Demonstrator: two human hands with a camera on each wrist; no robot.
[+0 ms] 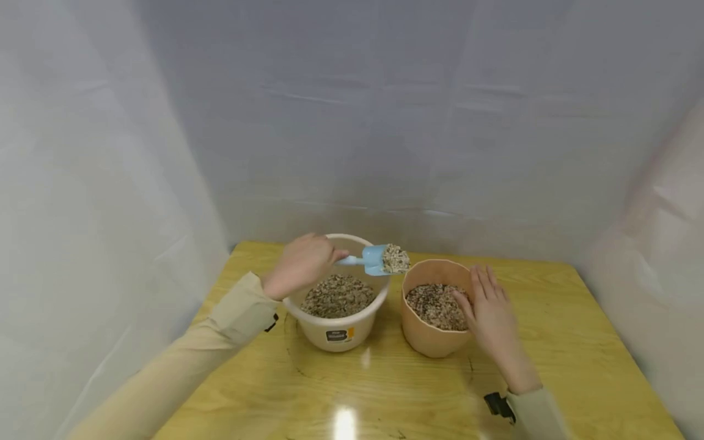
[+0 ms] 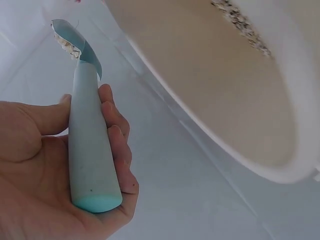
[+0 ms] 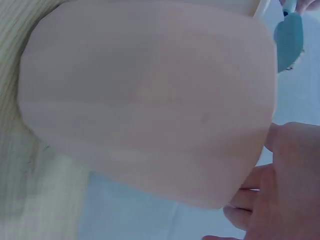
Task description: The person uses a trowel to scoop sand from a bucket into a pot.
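Yellow wooden table (image 1: pixel 577 330) with two grain-filled pots, left hand (image 1: pixel 301 264) gripping one loaded scoop (image 1: pixel 379 260), right hand (image 1: pixel 492 315) flat-fingered against the tan pot (image 1: pixel 431 339).

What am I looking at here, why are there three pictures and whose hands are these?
These are a person's two bare hands, filmed by three cameras at once. The wide picture comes from a camera on the person's head, looking down at a yellow wooden table inside white plastic sheeting. The other two come from cameras strapped to each wrist, so they show very close, odd angles.

On the table stand a white bucket and a tan pot, both holding gravel-like grains. The left hand grips a blue scoop heaped with grains, held above the gap between the two containers. The left wrist view shows its handle in the curled fingers. The right hand rests with straight fingers against the pot's rim.
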